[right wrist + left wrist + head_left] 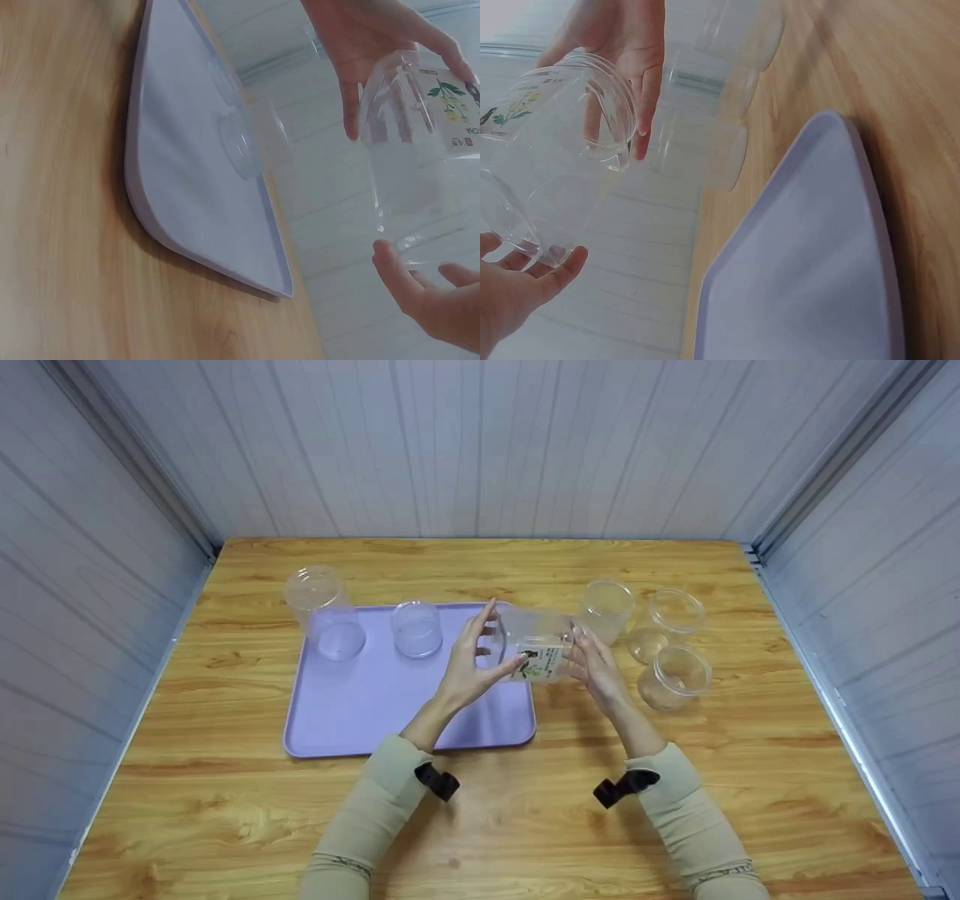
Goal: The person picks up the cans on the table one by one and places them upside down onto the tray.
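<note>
"First, what lies nearest the head camera?"

"Two pale sleeves (375,802), each with a black wrist unit (441,784) at the cuff. Both extend over the wood-grain desk (480,840)."

"State of each grip?"

"Left grip (471,660): holds the left end of the labelled container (536,630), thumb against the label (546,664). Right grip (598,666): holds the right end, between thumb and fingers."

"Container position?"

"Raised clear of the desk, on its side, over the right edge of the purple tray (375,709)."

"Further components?"

"Right of the tray, three clear containers (673,681) stand on the desk. On the tray, toward its far edge, stands a short container (417,631); a tall container (327,619) occupies the far left corner."

"Rearmost element?"

"A pale panelled wall (480,450), behind the desk."
</note>
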A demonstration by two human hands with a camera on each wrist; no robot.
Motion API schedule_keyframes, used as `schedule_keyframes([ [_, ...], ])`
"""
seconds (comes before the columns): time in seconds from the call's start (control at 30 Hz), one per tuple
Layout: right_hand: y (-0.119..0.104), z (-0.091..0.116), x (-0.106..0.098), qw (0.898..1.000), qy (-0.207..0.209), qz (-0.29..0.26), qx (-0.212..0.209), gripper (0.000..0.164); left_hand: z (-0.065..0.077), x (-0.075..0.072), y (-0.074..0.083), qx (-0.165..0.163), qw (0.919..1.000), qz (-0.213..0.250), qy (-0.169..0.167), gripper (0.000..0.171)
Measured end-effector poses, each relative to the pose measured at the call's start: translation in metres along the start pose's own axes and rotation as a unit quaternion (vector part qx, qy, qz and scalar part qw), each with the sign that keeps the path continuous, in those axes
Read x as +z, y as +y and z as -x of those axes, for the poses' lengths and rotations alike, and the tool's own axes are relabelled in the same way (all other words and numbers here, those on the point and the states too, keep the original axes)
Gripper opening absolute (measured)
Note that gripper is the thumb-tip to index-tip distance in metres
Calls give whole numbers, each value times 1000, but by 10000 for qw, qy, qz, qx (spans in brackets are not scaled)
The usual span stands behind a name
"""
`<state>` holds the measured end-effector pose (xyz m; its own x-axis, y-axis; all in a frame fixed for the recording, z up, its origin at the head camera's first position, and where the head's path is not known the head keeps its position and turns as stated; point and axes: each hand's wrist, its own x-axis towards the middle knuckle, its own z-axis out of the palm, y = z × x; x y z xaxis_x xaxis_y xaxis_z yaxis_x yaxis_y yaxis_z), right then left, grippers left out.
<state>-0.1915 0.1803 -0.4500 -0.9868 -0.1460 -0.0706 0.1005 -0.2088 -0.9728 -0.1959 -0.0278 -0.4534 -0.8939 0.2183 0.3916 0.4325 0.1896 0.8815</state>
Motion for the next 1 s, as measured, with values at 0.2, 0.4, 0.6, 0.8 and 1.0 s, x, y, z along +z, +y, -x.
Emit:
schedule_keyframes([
  [0.2,-6,-2,-5,9975,-168,616,-314,46,-6,-10,4,5,9994,-330,110,85],
  [0.4,-10,-2,-11,9884,59,1420,-531,48,-10,-21,7,-224,9970,-739,-2,88],
  [0.6,-9,1,-16,9753,305,2060,-742,46,-16,-28,6,-453,9905,-1294,-125,89],
  [0.8,-7,6,-23,9691,415,2250,-923,44,-21,-32,2,-606,9841,-1638,-322,90],
  [1.0,-2,10,-32,9447,369,3065,-1105,48,-26,-34,-5,-555,9775,-1991,-418,90],
])
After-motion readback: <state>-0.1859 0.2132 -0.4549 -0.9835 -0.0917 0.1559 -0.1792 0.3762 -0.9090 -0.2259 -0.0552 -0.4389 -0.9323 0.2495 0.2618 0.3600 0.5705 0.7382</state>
